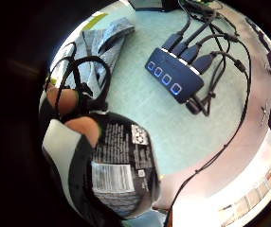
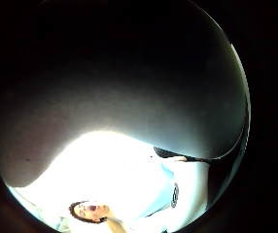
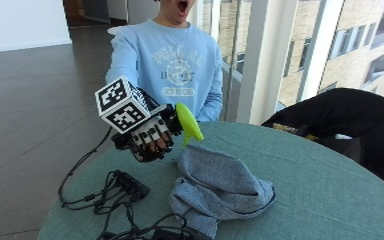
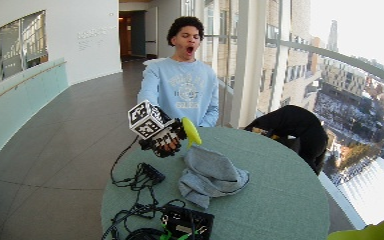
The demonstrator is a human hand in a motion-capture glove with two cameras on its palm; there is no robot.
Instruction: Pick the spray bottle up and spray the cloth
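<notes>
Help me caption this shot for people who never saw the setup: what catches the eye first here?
The gloved right hand is raised above the round green table, its grip curled round a spray bottle with a bright yellow-green head. Just below it a crumpled grey cloth lies heaped on the table. Beside the cloth sits a dark hub with a tangle of black cables.

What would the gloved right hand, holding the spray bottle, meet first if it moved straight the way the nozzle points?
Probably the grey cloth: the right hand aims the spray bottle toward it, though depth is uncertain.
</notes>
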